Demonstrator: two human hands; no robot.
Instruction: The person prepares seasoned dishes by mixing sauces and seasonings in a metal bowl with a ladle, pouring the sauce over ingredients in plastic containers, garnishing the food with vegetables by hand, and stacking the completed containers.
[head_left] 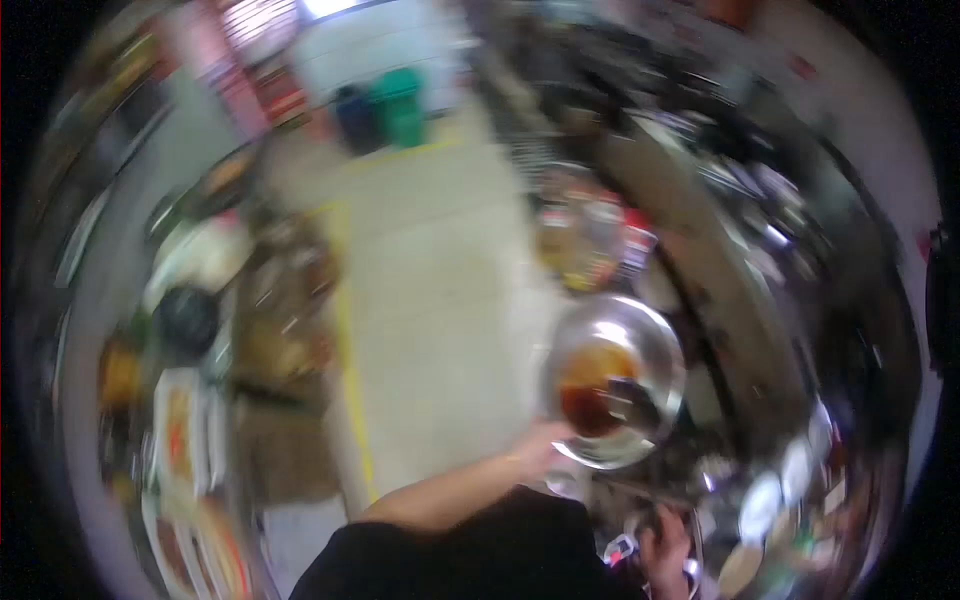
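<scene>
A shiny metal bowl is tilted so that its inside shows, with reddish-brown and orange contents and a dark patch in it. My left hand grips the bowl at its lower left rim, its fingers mostly hidden. Lower right, my right hand is beside the bowl over a cluttered surface, apart from the bowl. Motion blur smears its fingers, and whatever they may hold cannot be made out. A small white and red item lies just left of my right hand.
A pale floor with yellow lines runs ahead. Green and dark blue bins stand at its far end. Trays of food line the left counter. On the right are several jars or containers and pale round dishes.
</scene>
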